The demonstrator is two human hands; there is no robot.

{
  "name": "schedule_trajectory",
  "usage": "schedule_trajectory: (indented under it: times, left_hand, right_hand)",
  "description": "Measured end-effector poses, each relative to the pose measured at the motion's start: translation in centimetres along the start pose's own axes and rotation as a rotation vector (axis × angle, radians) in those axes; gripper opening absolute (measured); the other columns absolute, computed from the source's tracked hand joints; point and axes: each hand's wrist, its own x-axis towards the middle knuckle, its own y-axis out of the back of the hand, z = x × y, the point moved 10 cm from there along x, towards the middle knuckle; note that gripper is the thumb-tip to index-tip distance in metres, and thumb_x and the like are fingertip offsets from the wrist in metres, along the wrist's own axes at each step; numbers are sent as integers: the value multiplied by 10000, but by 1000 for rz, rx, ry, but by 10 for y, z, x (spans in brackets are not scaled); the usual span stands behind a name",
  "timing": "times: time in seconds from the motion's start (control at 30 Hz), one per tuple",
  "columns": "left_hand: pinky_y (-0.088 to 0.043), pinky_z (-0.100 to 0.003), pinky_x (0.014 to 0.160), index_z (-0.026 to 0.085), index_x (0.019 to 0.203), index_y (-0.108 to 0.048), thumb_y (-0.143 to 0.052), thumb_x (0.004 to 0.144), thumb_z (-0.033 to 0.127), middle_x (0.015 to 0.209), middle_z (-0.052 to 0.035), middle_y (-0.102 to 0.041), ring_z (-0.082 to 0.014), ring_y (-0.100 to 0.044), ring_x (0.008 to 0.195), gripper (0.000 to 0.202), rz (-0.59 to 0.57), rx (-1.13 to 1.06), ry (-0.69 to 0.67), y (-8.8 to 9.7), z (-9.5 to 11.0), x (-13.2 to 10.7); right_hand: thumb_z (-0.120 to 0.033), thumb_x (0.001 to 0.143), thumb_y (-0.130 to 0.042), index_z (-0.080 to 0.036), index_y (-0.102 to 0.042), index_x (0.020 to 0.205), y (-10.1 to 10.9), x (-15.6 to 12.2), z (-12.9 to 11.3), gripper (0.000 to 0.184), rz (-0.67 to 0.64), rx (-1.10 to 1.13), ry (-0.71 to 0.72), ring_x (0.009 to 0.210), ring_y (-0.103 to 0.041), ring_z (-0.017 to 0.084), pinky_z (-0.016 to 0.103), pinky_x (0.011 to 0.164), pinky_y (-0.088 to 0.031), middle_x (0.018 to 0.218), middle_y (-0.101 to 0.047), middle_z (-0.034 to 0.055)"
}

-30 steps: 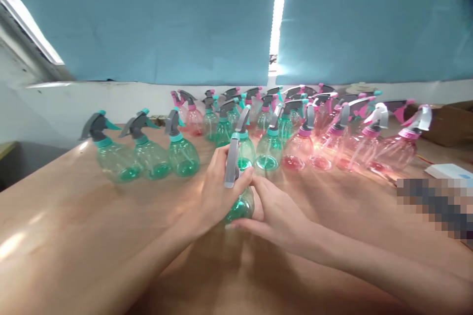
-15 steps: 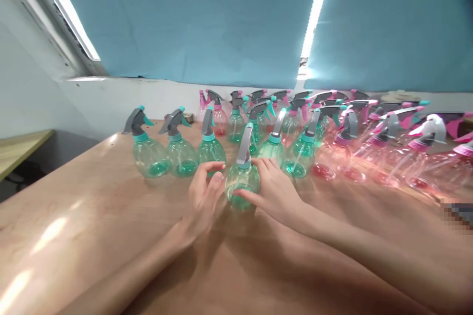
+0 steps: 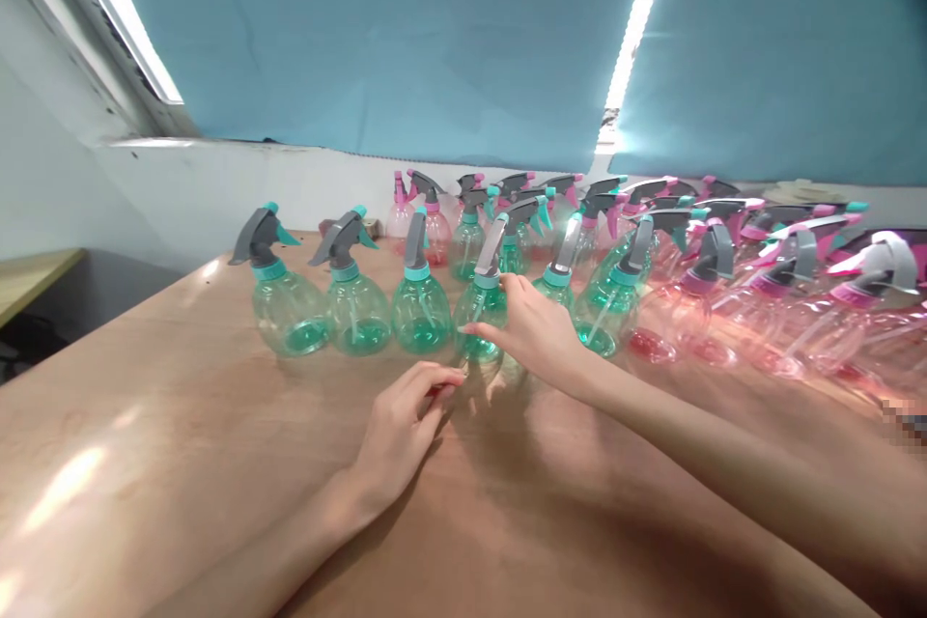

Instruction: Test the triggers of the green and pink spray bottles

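Observation:
A clear green spray bottle [image 3: 476, 305] with a grey trigger and teal collar stands in the front row on the wooden table [image 3: 181, 444]. My right hand [image 3: 534, 333] is wrapped round its right side, thumb across the front and fingers up by the neck. My left hand [image 3: 406, 415] lies on the table just in front of the bottle, fingers loosely stretched, holding nothing. Three more green bottles [image 3: 358, 309] stand in line to its left.
Several more green bottles [image 3: 615, 309] and pink bottles [image 3: 724, 309] crowd the back and right of the table. A blue curtain [image 3: 398, 39] hangs behind over a white sill. A low bench [image 3: 29, 275] is at the far left.
The green bottle has been pushed away from me into the front row beside the other green ones. My left hand has come off it and dropped to the table; my right hand stays on it.

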Motion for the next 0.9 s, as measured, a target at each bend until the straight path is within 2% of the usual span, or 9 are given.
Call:
schedule_trajectory:
  times: [0.17,0.3,0.37,0.43,0.53,0.63,0.7,0.77,0.9]
  left_hand:
    - [-582,-324,766,224,897,-654,-529,913,241,943,-40,-683,-195,-668,874,127,2,-12,26,-2,-1,-2]
    - [-570,-307,753,222,856,-632,-560,899,238,877,-19,-663,-180,-670,812,85,10,22,47,-4,-4,-1]
    - [-564,-299,750,226,844,-629,-569,892,229,866,-11,-659,-176,-667,808,77,3,37,50,-4,-3,0]
    - [-565,-294,738,229,851,-632,-567,895,233,866,-9,-665,-177,-668,805,79,-10,45,62,-5,-4,0]
    - [-568,-305,735,231,877,-641,-558,905,256,885,-15,-688,-191,-680,818,91,-29,62,82,-5,-5,0]
    - [-571,-330,763,235,903,-643,-547,911,269,894,-14,-709,-204,-697,834,101,-39,50,90,-6,-7,1]
    - [-573,-349,788,241,928,-640,-530,919,277,905,-12,-718,-210,-708,850,117,-42,33,110,-7,-10,1]
    - [-575,-362,807,245,944,-641,-534,911,289,919,-13,-722,-216,-712,869,121,-42,27,141,-9,-14,1]
    - [-582,-351,800,240,942,-641,-590,864,295,927,-15,-719,-209,-709,864,109,-38,2,181,-13,-20,1]
  right_hand:
    - [-504,815,-669,-142,-520,1193,-3,8,1,544,3,28,-48,954,-674,358,432,713,-522,1163,-637,174]
    - [-477,836,-661,-102,-437,1324,-3,6,1,655,8,55,-40,1008,-662,362,433,744,-532,1253,-601,202]
    - [-480,847,-648,-101,-382,1383,3,-2,2,708,42,93,0,1047,-649,359,431,768,-532,1312,-571,210]
    - [-488,872,-612,-123,-395,1380,17,-16,5,662,114,148,69,1048,-650,343,426,787,-529,1331,-568,192]
    - [-466,924,-536,-187,-530,1243,40,-41,23,424,202,156,110,749,-690,240,396,704,-525,1209,-653,113]
    - [-466,938,-505,-193,-606,1109,58,-57,51,337,257,118,73,524,-600,163,379,640,-507,1040,-691,85]
    - [-469,920,-536,-181,-588,1156,64,-60,71,376,265,109,15,600,-641,195,395,685,-514,1064,-691,107]
    - [-488,894,-568,-165,-542,1244,60,-57,85,477,233,130,-30,786,-689,260,425,760,-521,1165,-671,139]
    - [-503,872,-587,-157,-439,1374,41,-39,89,628,158,248,-38,1153,-609,334,473,923,-488,1380,-558,162]
